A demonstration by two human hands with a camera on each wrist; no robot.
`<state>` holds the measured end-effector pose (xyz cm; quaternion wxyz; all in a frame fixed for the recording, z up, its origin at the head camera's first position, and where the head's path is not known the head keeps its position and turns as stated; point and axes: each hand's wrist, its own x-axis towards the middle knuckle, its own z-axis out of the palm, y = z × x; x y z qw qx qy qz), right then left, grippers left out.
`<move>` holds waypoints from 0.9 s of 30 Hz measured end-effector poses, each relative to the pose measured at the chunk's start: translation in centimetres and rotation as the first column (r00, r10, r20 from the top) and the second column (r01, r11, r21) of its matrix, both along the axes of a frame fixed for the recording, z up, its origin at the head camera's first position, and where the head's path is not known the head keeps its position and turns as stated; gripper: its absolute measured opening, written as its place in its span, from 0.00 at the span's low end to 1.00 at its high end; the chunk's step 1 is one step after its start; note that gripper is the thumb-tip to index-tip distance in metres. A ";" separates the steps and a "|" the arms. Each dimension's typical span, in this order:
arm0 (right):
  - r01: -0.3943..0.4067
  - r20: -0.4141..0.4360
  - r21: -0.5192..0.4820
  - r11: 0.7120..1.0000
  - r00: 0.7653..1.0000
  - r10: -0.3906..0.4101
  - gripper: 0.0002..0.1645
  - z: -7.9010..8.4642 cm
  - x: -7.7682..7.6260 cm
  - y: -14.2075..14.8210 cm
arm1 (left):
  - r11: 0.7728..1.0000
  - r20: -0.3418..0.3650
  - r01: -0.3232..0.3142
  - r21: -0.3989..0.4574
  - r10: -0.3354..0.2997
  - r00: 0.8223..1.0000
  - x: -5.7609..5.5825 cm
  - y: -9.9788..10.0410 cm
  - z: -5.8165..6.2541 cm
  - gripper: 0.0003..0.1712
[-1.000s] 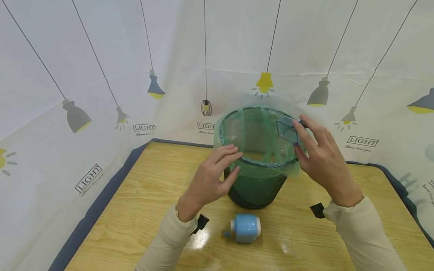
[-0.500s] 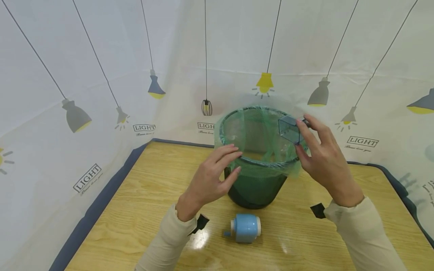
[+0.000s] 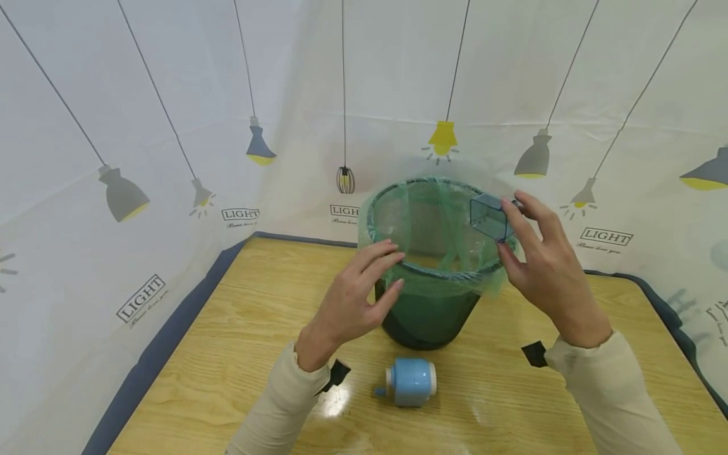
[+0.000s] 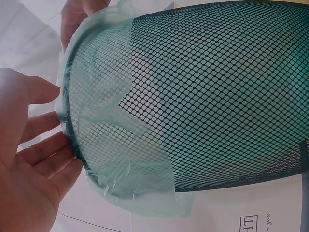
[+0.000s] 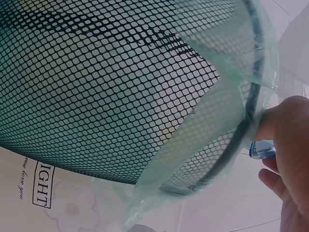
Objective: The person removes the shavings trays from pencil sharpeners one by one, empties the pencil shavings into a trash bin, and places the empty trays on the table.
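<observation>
My right hand [image 3: 548,275] pinches a small see-through blue plastic box [image 3: 488,218], which looks like a pencil sharpener's shavings drawer. It is held tilted over the right side of a dark mesh waste bin [image 3: 429,322], lined with a thin green bag [image 3: 392,215]. In the right wrist view only a corner of the box [image 5: 262,150] shows behind my thumb. My left hand [image 3: 352,294] is at the bin's near left rim, fingers loosely spread, fingertips [image 4: 72,164] touching the rim. A light blue hand-crank pencil sharpener [image 3: 412,382] lies on the table before the bin.
The bin stands upright on a wooden table [image 3: 227,354] with a dark blue edge. A pale curtain [image 3: 307,76] printed with lamps surrounds the table. Black tabs [image 3: 534,354] stick out at both sleeve cuffs.
My right hand and the box have shifted slightly to the right, and the box has turned a little. My left hand and the sharpener have stayed put.
</observation>
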<state>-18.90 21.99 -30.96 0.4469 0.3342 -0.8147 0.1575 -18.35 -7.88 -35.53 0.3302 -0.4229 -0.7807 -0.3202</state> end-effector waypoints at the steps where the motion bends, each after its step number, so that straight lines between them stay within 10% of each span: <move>1: 0.000 0.001 0.002 1.000 1.000 0.000 0.49 0.0 0.0 0.0 | 1.000 -0.002 0.001 0.003 -0.001 1.000 0.0 0.0 0.0 0.22; 27: -0.017 0.038 -0.054 0.998 0.999 0.020 0.48 -0.3 0.0 0.8 | 0.999 -0.044 -0.025 0.043 0.027 0.999 0.0 -0.5 -0.1 0.21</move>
